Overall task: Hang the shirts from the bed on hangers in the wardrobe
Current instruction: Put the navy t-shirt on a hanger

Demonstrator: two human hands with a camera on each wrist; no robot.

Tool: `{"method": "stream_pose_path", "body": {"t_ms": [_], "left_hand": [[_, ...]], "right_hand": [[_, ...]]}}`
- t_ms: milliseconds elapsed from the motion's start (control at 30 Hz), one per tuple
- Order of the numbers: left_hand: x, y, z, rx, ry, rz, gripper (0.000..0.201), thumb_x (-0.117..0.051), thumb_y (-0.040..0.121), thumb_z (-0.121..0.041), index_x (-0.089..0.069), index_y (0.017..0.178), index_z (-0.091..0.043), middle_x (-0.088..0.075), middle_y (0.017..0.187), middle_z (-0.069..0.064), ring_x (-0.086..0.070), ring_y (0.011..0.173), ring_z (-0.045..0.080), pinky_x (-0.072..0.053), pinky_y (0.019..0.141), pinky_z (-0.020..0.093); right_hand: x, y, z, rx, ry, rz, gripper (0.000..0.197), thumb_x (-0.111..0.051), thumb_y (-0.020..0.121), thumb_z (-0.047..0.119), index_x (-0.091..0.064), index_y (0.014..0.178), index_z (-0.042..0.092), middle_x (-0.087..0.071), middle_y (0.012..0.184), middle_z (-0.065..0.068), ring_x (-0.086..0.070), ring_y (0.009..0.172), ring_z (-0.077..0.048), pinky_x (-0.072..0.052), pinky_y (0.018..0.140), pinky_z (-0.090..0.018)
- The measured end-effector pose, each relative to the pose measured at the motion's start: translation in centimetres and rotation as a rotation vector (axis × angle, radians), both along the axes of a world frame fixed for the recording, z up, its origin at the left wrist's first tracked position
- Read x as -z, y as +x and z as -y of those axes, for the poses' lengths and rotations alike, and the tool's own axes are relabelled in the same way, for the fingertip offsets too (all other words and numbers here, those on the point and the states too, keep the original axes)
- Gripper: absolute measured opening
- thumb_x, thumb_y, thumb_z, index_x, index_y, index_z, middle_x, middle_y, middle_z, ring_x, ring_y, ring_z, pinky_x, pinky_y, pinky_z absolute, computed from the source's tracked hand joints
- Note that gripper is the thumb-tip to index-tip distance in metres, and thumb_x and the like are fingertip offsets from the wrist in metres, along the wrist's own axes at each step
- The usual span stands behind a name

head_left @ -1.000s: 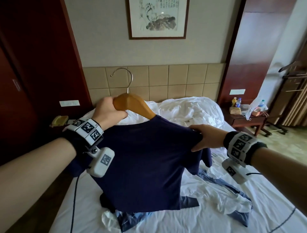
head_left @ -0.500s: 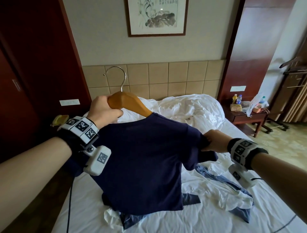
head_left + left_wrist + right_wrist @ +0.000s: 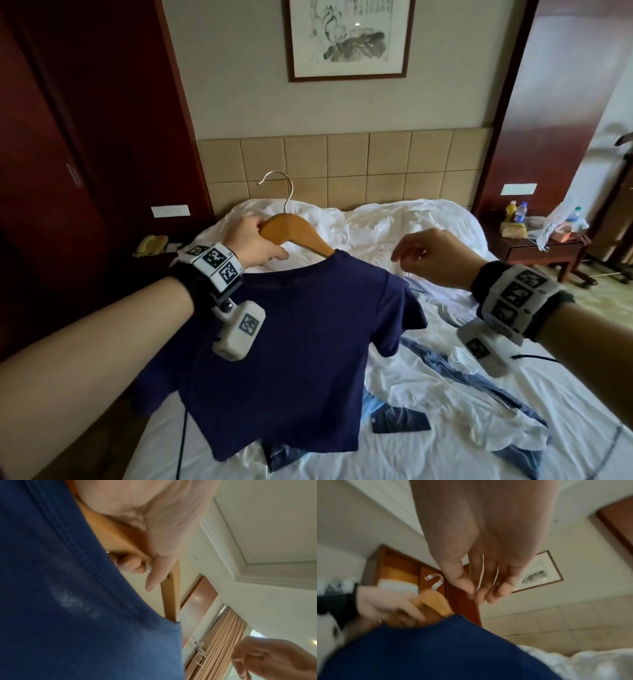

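A navy T-shirt (image 3: 301,359) hangs on a wooden hanger (image 3: 294,231) with a metal hook, held above the bed. My left hand (image 3: 255,245) grips the hanger near its neck; the left wrist view shows my fingers (image 3: 152,566) curled round the wood beside the shirt's collar (image 3: 96,563). My right hand (image 3: 428,257) hovers empty, fingers loosely curled, just right of the shirt's shoulder and apart from it. Blurred in the right wrist view are that hand (image 3: 481,588), the hanger (image 3: 435,601) and the shirt (image 3: 436,649). More shirts, white (image 3: 455,397) and blue-grey (image 3: 400,419), lie crumpled on the bed.
The bed (image 3: 342,462) has a bunched white duvet (image 3: 394,226) at the tan headboard (image 3: 346,164). A nightstand (image 3: 544,251) with bottles stands at right, a phone (image 3: 150,245) at left. Dark red wooden panels (image 3: 85,137) flank the bed.
My right hand has let go of the shirt's right shoulder and lifted clear of it. The hanger and shirt sit lower in the view than a second ago.
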State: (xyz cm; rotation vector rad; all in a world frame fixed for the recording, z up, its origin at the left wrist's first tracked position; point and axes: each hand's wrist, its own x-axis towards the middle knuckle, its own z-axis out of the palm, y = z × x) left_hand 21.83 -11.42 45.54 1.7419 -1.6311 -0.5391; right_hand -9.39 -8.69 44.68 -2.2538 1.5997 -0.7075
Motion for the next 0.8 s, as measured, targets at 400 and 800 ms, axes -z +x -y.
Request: {"method": "stream_pose_path", "body": {"t_ms": [400,800], "left_hand": [[0.8,-4.9,-2.3,0.192,0.213,-0.264,0.097,-0.056,0.056,-0.018,-0.018,0.144,-0.005,-0.061,0.104,0.016,-0.062,0.089,0.025,-0.056,0.075,0.037],[2.8,-0.8,-3.0,0.375,-0.031,-0.109,0.049,-0.063,0.074,-0.013,-0.065,0.122,-0.014,-0.067,0.122,0.012,-0.063,0.112,0.022,-0.050,0.100,0.040]], "right_hand": [[0.5,14.8,2.0,-0.045,0.587,0.547,0.041,-0.056,0.094,0.040,-0.059,0.111,0.003,-0.067,0.089,-0.014,-0.061,0.077,-0.023,-0.054,0.079,-0.037],[-2.2,12.6,2.9,0.074,0.429,0.015,0.012,-0.067,0.074,0.007,-0.068,0.086,0.006,-0.066,0.076,-0.007,-0.062,0.073,-0.022,-0.049,0.066,-0.025]]}}
